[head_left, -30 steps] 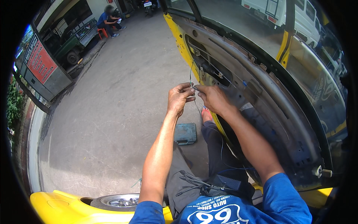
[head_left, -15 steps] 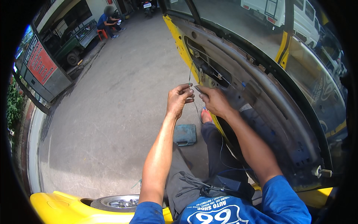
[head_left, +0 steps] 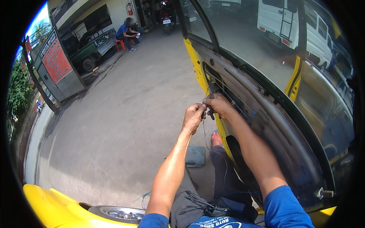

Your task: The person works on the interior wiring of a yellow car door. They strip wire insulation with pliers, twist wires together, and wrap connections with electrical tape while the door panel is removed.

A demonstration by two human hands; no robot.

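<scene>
Off to my left, a loose curl of thin green wire [head_left: 144,200] lies by the silver-spoked black-tyred wheel [head_left: 119,212]. Further right, the bare left hand [head_left: 194,117] has its thumb and fingertips pinched together on a thin, dark-coated wire [head_left: 205,136], which hangs beside the door's edge and loops down over the dark trousers. I'd judge it feather-light and limp, with a little spring in its bends; the coating is probably smooth, the core easily nicked. A pinch close to the working spot should steady it best, with the slack left loose. The right hand [head_left: 221,106] has its fingers curled around a slim, dark-handled tool [head_left: 211,112], likely hard and rigid, best gripped along the handle. Behind it stands the bare grey metal door panel [head_left: 273,125] with its yellow edge.

The left forearm cuts across the wheel's right side. Knuckles hide the pinched stretch of wire and the tool's working end, so I cannot tell whether they touch. Lower down, the wire fades against the dark cloth.
</scene>
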